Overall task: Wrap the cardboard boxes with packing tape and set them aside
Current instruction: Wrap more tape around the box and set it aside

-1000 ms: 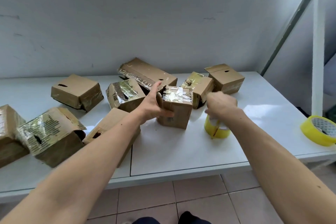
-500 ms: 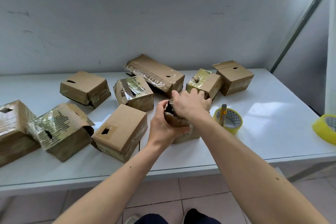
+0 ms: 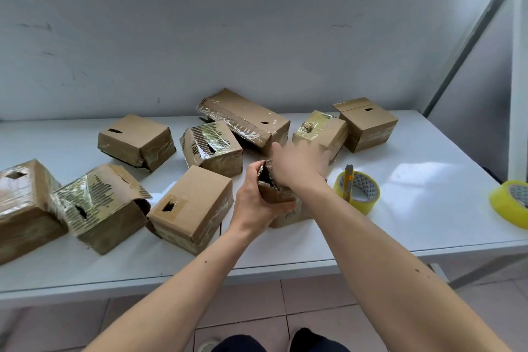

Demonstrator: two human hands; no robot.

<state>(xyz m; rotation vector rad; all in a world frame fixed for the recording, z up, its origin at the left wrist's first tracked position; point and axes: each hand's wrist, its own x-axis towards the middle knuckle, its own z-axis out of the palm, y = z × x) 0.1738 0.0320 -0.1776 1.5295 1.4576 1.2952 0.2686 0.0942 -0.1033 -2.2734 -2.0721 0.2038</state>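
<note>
A small cardboard box (image 3: 281,197) stands near the table's front middle, its torn dark end facing up and left. My left hand (image 3: 253,198) grips its left side and bottom. Over the top of the box my right hand (image 3: 300,164) reaches with fingers spread and blurred; how it touches the box is unclear. A yellow roll of packing tape (image 3: 360,194) lies just right of the box, with a yellow utility knife (image 3: 348,180) leaning in it. A second yellow tape roll (image 3: 510,203) sits at the right edge.
Several other cardboard boxes, most wrapped in shiny tape, lie scattered on the white table (image 3: 414,226), from the far left (image 3: 23,208) to the back right (image 3: 367,124). An untaped-looking box (image 3: 191,208) sits just left of my left hand. A grey wall stands behind.
My right hand left the tape roll, came onto the small box, then opened and spread above it. My left hand has closed round the box's left side.
</note>
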